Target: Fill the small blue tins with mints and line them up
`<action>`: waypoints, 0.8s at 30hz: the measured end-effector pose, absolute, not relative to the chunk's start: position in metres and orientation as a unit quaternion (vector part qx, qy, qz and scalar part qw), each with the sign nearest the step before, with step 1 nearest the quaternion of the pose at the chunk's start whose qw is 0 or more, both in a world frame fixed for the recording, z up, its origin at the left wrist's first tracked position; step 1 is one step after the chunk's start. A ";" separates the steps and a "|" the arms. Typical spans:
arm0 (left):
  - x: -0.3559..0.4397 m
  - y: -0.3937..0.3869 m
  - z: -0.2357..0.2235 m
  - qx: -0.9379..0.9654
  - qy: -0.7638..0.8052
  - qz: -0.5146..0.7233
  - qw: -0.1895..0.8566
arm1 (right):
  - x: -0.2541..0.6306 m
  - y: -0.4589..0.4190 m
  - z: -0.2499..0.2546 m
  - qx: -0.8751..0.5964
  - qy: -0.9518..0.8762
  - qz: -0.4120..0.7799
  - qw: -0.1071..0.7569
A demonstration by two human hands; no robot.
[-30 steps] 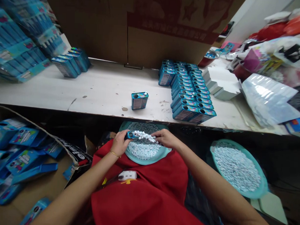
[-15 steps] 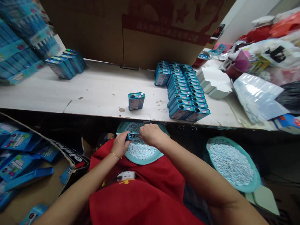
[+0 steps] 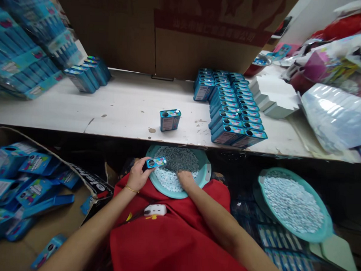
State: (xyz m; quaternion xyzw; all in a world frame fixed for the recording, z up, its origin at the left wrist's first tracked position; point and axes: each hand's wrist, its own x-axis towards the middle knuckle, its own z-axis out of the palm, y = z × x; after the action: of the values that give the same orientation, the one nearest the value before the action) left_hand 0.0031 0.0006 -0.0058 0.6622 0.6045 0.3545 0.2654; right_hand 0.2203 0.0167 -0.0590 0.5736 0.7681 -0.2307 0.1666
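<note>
My left hand (image 3: 137, 175) is closed around a small blue candy box (image 3: 156, 162), held above the left rim of a turquoise basin (image 3: 208, 172). The box's printed top, with a dark oval, faces me; something white shows at its right end. Small white candies (image 3: 170, 180) lie in the basin. Down among them is my right hand (image 3: 185, 179), its fingers hidden by the hand itself and the candies. A single blue box (image 3: 170, 120) stands on the white table ahead, with a white piece on its top right corner.
Rows of blue boxes (image 3: 228, 113) stand right of centre on the table (image 3: 128, 110). A second basin of candies (image 3: 296, 203) is at lower right. An open carton (image 3: 87, 179) with loose blue boxes sits at lower left. A large cardboard box (image 3: 113, 34) blocks the back.
My right hand brought candies to the box's end, covered it, then moved down into the basin. The heap at the box is gone. My left hand keeps the box, its top now visible.
</note>
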 end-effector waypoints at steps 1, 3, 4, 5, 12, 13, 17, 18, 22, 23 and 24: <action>0.003 0.001 -0.006 0.654 0.612 0.355 0.267 | 0.219 0.015 -0.062 0.565 0.771 -0.243 0.167; 0.002 0.002 -0.007 0.642 0.624 0.355 0.269 | 0.221 0.014 -0.066 0.549 0.773 -0.272 0.166; 0.002 0.002 -0.008 0.639 0.627 0.355 0.269 | 0.224 0.015 -0.068 0.543 0.772 -0.287 0.164; 0.001 0.003 -0.008 0.637 0.628 0.356 0.269 | 0.227 0.016 -0.069 0.537 0.771 -0.304 0.160; 0.000 0.005 -0.008 0.643 0.629 0.350 0.261 | 0.254 0.028 -0.059 0.513 0.752 -0.403 0.091; 0.001 0.005 -0.009 0.644 0.629 0.350 0.258 | 0.259 0.029 -0.050 0.513 0.746 -0.416 0.078; 0.006 0.008 -0.010 0.658 0.624 0.345 0.242 | 0.276 0.038 -0.002 0.503 0.695 -0.514 -0.013; 0.009 0.009 -0.010 0.663 0.622 0.342 0.236 | 0.278 0.041 0.011 0.499 0.682 -0.534 -0.032; 0.021 0.013 -0.008 0.690 0.611 0.321 0.219 | 0.270 0.055 0.055 0.499 0.702 -0.507 -0.030; 0.024 0.013 -0.008 0.697 0.605 0.315 0.219 | 0.265 0.059 0.063 0.496 0.727 -0.475 -0.015; 0.027 0.013 -0.008 0.704 0.600 0.309 0.221 | 0.259 0.063 0.070 0.490 0.754 -0.436 0.004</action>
State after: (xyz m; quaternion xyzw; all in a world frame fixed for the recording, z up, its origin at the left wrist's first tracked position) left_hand 0.0265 0.0134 -0.0081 0.7044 0.5999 0.3085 0.2207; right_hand 0.2589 0.0627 0.0704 0.4904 0.7544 -0.4364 0.0042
